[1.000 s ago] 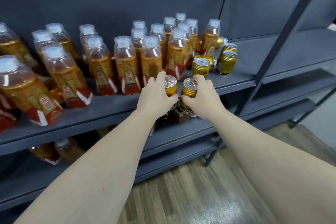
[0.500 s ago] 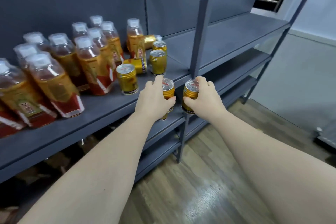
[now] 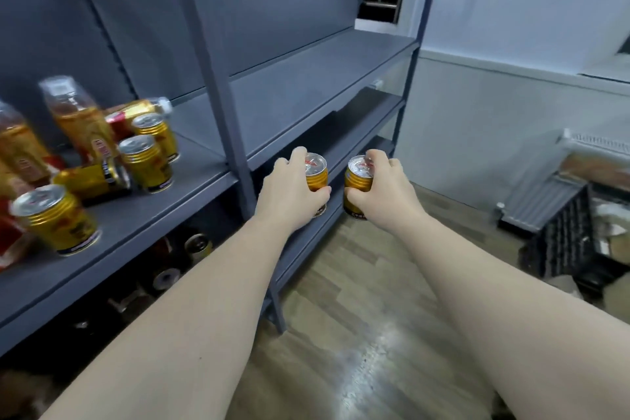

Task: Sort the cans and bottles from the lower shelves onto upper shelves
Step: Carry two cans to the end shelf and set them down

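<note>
The left hand [image 3: 289, 194] curls round one upright silver-topped gold cylindrical metal can [image 3: 317, 178] and the right hand [image 3: 387, 193] round a second such can [image 3: 358, 179], the two side by side and apart, over the brown wood-plank floor [image 3: 358, 317], before the dark grey metal shelf [image 3: 306, 92]; pale wall [image 3: 511, 10] beyond.

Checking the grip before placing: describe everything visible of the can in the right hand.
The can is short, gold and metallic-looking, with a silver top, ribbed shoulder and dark base band. It is near upright, in mid-air before the shelves. The right hand grips it, fingers curled round its side and rim.
</note>
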